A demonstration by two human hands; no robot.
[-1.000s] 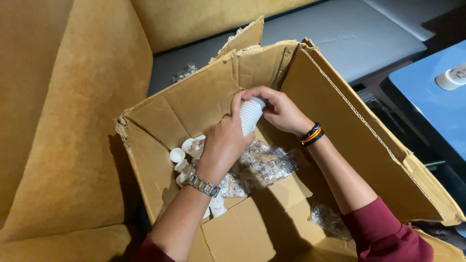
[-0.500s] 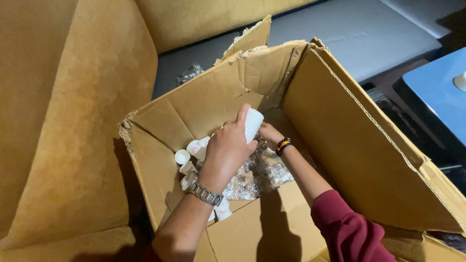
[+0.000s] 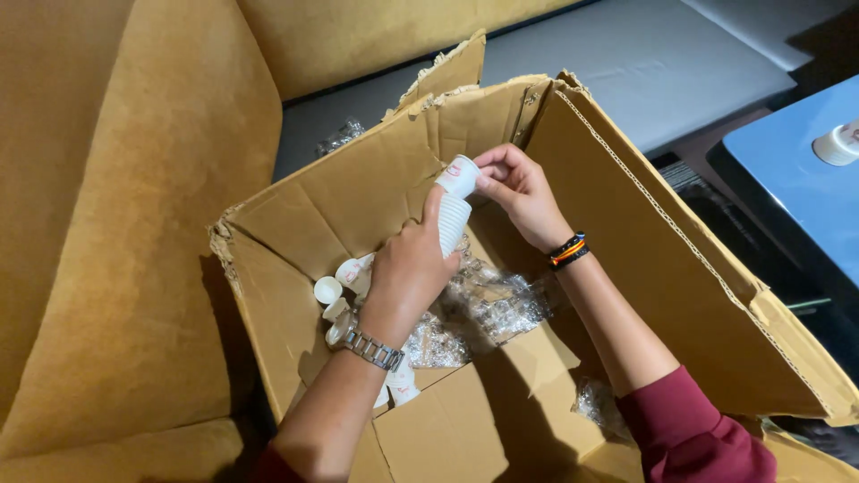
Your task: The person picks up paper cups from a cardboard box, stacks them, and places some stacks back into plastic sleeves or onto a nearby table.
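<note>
A stack of small white paper cups (image 3: pixel 454 217) is held inside an open cardboard box (image 3: pixel 644 259). My left hand (image 3: pixel 409 273), with a metal watch at the wrist, grips the lower part of the stack. My right hand (image 3: pixel 517 192), with a striped band at the wrist, pinches the top cup (image 3: pixel 459 175) by its rim. Crumpled clear plastic wrap (image 3: pixel 488 309) lies in the box under both hands. Several loose white cups (image 3: pixel 338 291) lie at the box's left inner wall.
The box sits against a mustard-yellow sofa (image 3: pixel 134 224). A grey surface (image 3: pixel 644 63) lies beyond the box. A blue tabletop (image 3: pixel 805 201) with a white roll (image 3: pixel 837 143) stands at the right. More clear wrap (image 3: pixel 340 137) shows behind the box.
Both hands have lifted the cup stack higher in the box. My right hand has shifted from beside the stack to its top cup.
</note>
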